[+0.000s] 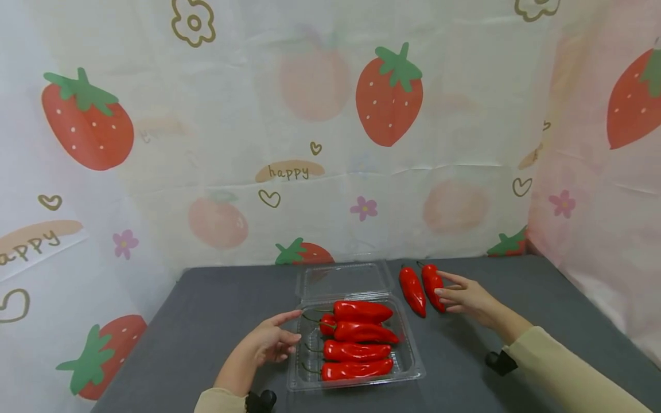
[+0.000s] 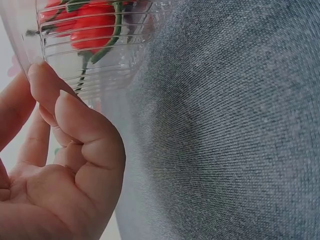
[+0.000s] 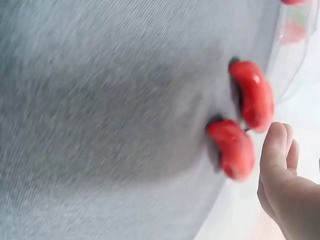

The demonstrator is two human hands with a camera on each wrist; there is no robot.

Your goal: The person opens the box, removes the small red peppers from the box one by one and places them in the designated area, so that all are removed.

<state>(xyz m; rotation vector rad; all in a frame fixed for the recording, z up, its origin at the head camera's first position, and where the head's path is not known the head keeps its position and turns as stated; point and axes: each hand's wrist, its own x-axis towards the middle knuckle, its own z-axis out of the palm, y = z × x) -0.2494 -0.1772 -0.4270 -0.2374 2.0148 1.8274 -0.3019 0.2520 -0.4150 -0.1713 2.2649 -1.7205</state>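
Several glossy red peppers (image 1: pixel 358 351) with thin green stems lie in a clear plastic clamshell box (image 1: pixel 417 367). My left hand (image 1: pixel 268 342) is at the box's left side, its index finger stretched to the rim and its thumb beside the wall. In the left wrist view, this hand (image 2: pixel 75 155) has its fingertips right at the ridged wall. Two more red peppers lie to the right of the box, a nearer one (image 1: pixel 412 291) and an outer one (image 1: pixel 432 284). My right hand (image 1: pixel 470 299) reaches over the outer pepper with loosely spread fingers, gripping nothing.
The box's clear lid (image 1: pixel 346 281) is folded back behind it. Everything lies on a dark grey cloth-covered table (image 1: pixel 232 298). A strawberry-printed curtain (image 1: pixel 232 143) stands along the back and sides. A dark wrist strap piece (image 1: pixel 501 362) sits at the right sleeve.
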